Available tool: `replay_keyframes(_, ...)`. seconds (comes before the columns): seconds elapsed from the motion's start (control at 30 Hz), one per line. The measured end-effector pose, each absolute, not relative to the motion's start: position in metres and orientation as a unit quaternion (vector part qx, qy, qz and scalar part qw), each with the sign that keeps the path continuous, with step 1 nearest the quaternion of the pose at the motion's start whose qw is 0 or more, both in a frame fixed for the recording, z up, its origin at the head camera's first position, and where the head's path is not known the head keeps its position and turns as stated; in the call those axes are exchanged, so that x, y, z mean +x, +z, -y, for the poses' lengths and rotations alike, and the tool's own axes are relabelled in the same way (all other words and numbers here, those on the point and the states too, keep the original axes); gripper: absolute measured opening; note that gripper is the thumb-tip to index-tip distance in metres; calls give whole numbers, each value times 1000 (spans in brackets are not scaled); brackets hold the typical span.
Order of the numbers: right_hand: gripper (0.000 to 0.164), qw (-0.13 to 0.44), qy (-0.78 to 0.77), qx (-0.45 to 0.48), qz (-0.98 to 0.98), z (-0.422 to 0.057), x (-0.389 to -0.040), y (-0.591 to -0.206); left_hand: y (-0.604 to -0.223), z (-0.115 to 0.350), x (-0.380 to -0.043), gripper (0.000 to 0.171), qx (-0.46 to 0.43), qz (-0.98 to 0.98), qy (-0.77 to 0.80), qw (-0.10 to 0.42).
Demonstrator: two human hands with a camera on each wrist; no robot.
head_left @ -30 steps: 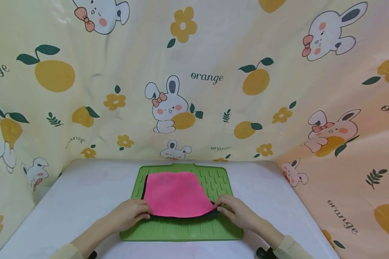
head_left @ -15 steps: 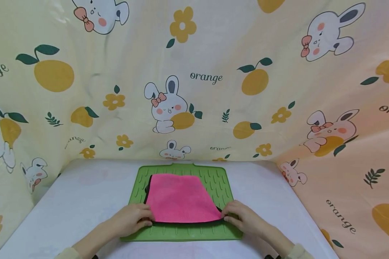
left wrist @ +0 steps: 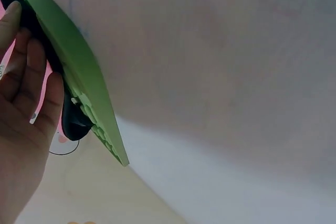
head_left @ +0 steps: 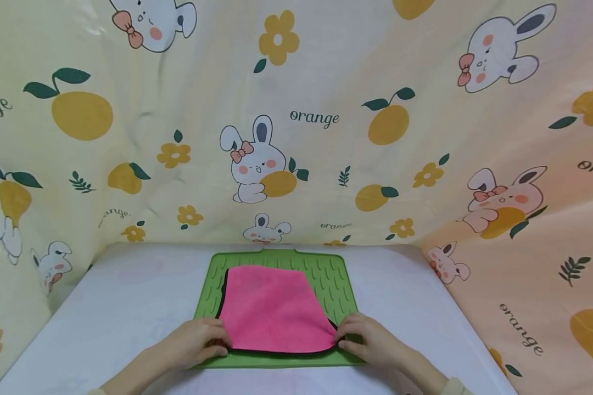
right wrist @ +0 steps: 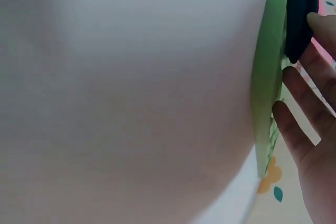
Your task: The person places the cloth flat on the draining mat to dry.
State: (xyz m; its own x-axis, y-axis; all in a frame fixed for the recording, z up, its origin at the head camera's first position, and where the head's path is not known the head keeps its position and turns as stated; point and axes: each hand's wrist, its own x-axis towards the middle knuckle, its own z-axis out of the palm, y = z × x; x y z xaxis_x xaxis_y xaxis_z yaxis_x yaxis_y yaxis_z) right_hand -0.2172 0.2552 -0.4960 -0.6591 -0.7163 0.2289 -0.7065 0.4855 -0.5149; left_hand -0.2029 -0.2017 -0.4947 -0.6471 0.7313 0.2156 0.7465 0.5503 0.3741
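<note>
A pink cloth (head_left: 277, 307) with black edging lies over a green ridged mat (head_left: 331, 274), covering much of its middle. My left hand (head_left: 200, 341) pinches the cloth's near left corner, and at the near right corner my right hand (head_left: 368, 337) does the same. Small creases run from the right fingers into the fabric. Seen from the left wrist, the cloth's dark underside (left wrist: 76, 121) hangs over the mat beside the fingers. The right wrist view has the thumb and a finger on the dark corner (right wrist: 300, 19), while other fingers extend beside the mat.
A white table surface (head_left: 128, 296) surrounds the mat. Behind and on both sides rises a pale sheet (head_left: 316, 164) printed with rabbits, oranges and flowers. The mat's near rim (head_left: 277, 360) shows just in front of the cloth.
Both hands have drawn the cloth's near edge toward me, so less of the mat's front shows. The right corner shifted rightward first, then stayed about there.
</note>
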Motion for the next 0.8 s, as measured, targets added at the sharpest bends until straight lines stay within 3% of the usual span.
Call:
replay_keyframes(0.17, 13, 45, -330, -370, -868, -251, -224, -493, -497, 201, -202, 6, -393, 885, -248, 3)
replay_keyframes(0.53, 11, 9, -346, -288, -893, -233, -249, -492, -492, 198, -213, 3, -276, 906, -321, -12)
replay_keyframes(0.8, 10, 76, -330, -281, -898, -223, -258, -487, -495, 197, -221, 13, -269, 922, -279, -13)
